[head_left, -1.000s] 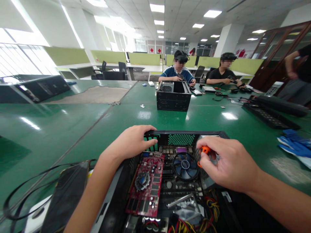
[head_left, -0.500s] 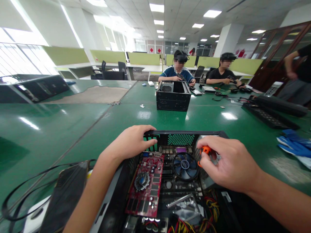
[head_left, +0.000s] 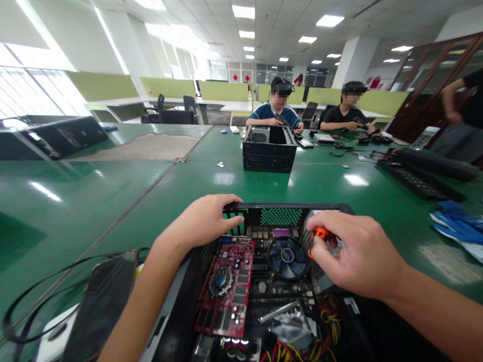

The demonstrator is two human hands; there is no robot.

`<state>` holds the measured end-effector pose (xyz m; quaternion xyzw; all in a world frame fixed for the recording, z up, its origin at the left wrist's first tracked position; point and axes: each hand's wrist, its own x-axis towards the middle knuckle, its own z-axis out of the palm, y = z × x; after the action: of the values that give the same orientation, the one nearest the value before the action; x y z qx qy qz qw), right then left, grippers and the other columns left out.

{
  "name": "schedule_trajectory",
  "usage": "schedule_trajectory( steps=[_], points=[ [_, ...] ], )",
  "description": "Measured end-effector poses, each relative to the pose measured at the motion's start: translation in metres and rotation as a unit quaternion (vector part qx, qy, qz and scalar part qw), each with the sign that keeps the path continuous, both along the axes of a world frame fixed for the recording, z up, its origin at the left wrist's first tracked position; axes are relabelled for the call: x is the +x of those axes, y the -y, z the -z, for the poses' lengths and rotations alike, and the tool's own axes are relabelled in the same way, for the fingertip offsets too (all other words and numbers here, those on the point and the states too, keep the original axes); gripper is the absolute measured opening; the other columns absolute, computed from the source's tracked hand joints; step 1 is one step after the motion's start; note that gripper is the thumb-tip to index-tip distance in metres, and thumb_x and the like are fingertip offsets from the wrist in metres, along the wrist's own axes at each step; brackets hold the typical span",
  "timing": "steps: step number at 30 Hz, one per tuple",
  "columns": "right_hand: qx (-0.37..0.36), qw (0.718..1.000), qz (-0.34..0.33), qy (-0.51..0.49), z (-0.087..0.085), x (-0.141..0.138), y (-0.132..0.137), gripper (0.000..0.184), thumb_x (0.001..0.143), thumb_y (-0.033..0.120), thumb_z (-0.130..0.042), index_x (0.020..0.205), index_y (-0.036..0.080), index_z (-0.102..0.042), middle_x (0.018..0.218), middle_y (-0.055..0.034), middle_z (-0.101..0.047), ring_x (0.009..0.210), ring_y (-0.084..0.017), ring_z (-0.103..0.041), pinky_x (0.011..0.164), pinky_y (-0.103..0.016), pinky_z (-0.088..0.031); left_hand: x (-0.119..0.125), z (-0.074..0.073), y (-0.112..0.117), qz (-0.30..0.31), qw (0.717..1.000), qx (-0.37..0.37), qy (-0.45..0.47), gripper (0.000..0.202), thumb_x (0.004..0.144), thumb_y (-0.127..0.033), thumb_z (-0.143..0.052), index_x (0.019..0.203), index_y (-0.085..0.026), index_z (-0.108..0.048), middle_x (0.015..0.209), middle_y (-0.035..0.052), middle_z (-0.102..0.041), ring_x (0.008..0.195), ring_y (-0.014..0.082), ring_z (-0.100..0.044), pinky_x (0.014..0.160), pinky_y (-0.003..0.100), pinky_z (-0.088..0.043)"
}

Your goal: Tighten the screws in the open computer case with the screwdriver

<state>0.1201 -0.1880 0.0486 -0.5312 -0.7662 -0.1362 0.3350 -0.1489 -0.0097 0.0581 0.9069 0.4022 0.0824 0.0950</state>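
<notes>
An opened black computer case (head_left: pixel 290 205) lies in front of me with its inside facing up. My left hand (head_left: pixel 211 216) grips its far rim at the left, fingers over the edge and thumb inside. Pinched in my right hand (head_left: pixel 350 251), above the power supply corner, is a screwdriver with an orange and black handle (head_left: pixel 320 234); its shaft is hidden. Below my left hand sits a red graphics card (head_left: pixel 241 281). A round cooling fan (head_left: pixel 287 257) is between the card and my right hand. Coloured cables (head_left: pixel 328 322) bunch at the near right inside the case.
Another computer case (head_left: pixel 269 156) stands further back, with two seated people behind it. A dark panel (head_left: pixel 103 296) and black straps lie at the near left. Blue gloves (head_left: pixel 456 223) and a long black part (head_left: pixel 418 181) are on the right of the green table (head_left: pixel 169 191).
</notes>
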Motion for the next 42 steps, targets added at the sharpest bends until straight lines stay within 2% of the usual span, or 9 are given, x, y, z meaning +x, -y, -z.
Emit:
schedule_trajectory(
  steps=[7, 12, 14, 19, 22, 26, 31, 37, 42],
  points=[
    [-0.006, 1.0, -0.012, 0.006, -0.0001, 0.0037, 0.0, 0.015, 0.088, 0.015, -0.058, 0.095, 0.022, -0.07, 0.078, -0.0005, -0.078, 0.062, -0.02, -0.073, 0.064, -0.033, -0.053, 0.0019, -0.002, 0.0012, -0.004, 1.0, -0.002, -0.003, 0.057, 0.094, -0.054, -0.063, 0.137, -0.02, -0.078, 0.134, 0.0114, -0.083, 0.118, 0.0359, -0.079, 0.107, 0.046, -0.058],
    [-0.018, 0.999, -0.037, 0.007, -0.0026, 0.002, 0.0007, 0.008, 0.088, 0.017, -0.061, 0.085, 0.024, -0.064, 0.068, 0.0037, -0.071, 0.053, -0.015, -0.065, 0.058, -0.03, -0.048, 0.0016, -0.0029, 0.0019, -0.005, 1.0, -0.003, -0.006, 0.055, 0.095, -0.053, -0.063, 0.137, -0.021, -0.079, 0.132, 0.0109, -0.084, 0.115, 0.0351, -0.079, 0.106, 0.045, -0.059],
    [-0.029, 0.999, -0.046, 0.007, -0.0031, 0.0005, 0.0011, 0.011, 0.09, 0.019, -0.062, 0.081, 0.025, -0.062, 0.062, 0.006, -0.066, 0.049, -0.013, -0.061, 0.055, -0.03, -0.045, 0.0012, -0.0028, 0.002, -0.005, 1.0, -0.002, -0.006, 0.054, 0.095, -0.053, -0.063, 0.136, -0.022, -0.079, 0.132, 0.0106, -0.084, 0.115, 0.0347, -0.079, 0.105, 0.044, -0.059],
    [-0.034, 0.998, -0.048, -0.002, -0.0028, -0.0002, 0.002, 0.007, 0.096, 0.022, -0.062, 0.089, 0.025, -0.064, 0.06, 0.0081, -0.064, 0.046, -0.013, -0.061, 0.055, -0.03, -0.043, 0.0008, -0.0018, 0.0013, -0.003, 1.0, -0.003, -0.006, 0.055, 0.094, -0.053, -0.063, 0.136, -0.021, -0.079, 0.132, 0.0115, -0.084, 0.116, 0.0351, -0.079, 0.106, 0.044, -0.059],
    [-0.03, 0.998, -0.051, -0.004, -0.0033, 0.0009, 0.0026, 0.004, 0.091, 0.021, -0.062, 0.093, 0.025, -0.062, 0.062, 0.0076, -0.064, 0.048, -0.014, -0.059, 0.056, -0.03, -0.044, 0.0013, -0.0012, 0.0008, -0.004, 1.0, -0.002, -0.003, 0.055, 0.094, -0.053, -0.063, 0.136, -0.02, -0.079, 0.131, 0.0118, -0.084, 0.116, 0.0354, -0.079, 0.107, 0.046, -0.058],
    [-0.031, 0.998, -0.054, -0.009, -0.0047, 0.0007, 0.0037, 0.016, 0.083, 0.019, -0.06, 0.098, 0.024, -0.061, 0.07, 0.0059, -0.064, 0.053, -0.014, -0.058, 0.058, -0.03, -0.046, 0.002, -0.0013, 0.001, -0.007, 1.0, -0.002, -0.005, 0.056, 0.094, -0.053, -0.063, 0.137, -0.021, -0.078, 0.132, 0.0108, -0.084, 0.116, 0.0348, -0.079, 0.107, 0.045, -0.058],
    [-0.038, 0.998, -0.054, -0.018, -0.0043, -0.0007, 0.003, 0.021, 0.081, 0.016, -0.058, 0.101, 0.025, -0.06, 0.074, 0.0044, -0.065, 0.058, -0.016, -0.061, 0.059, -0.03, -0.046, 0.0012, -0.0014, 0.0014, -0.006, 1.0, 0.0, -0.008, 0.056, 0.094, -0.053, -0.063, 0.138, -0.021, -0.078, 0.133, 0.0105, -0.083, 0.117, 0.0344, -0.079, 0.107, 0.043, -0.058],
    [-0.013, 0.997, -0.066, -0.035, -0.0056, -0.0001, 0.0027, 0.012, 0.095, 0.02, -0.062, 0.105, 0.024, -0.066, 0.081, 0.0005, -0.075, 0.063, -0.017, -0.07, 0.063, -0.03, -0.055, 0.0005, -0.0004, 0.0005, -0.002, 1.0, -0.003, -0.005, 0.054, 0.095, -0.052, -0.063, 0.137, -0.021, -0.078, 0.13, 0.0106, -0.084, 0.111, 0.0333, -0.08, 0.105, 0.043, -0.059],
    [-0.005, 0.991, -0.13, -0.032, -0.006, -0.0005, 0.0048, 0.018, 0.102, 0.02, -0.061, 0.118, 0.025, -0.066, 0.1, -0.0064, -0.084, 0.086, -0.022, -0.082, 0.077, -0.033, -0.064, 0.0004, -0.0009, -0.0003, -0.002, 1.0, 0.001, -0.005, 0.053, 0.094, -0.052, -0.063, 0.135, -0.022, -0.079, 0.131, 0.0107, -0.084, 0.115, 0.0341, -0.079, 0.105, 0.043, -0.059]
  ],
)
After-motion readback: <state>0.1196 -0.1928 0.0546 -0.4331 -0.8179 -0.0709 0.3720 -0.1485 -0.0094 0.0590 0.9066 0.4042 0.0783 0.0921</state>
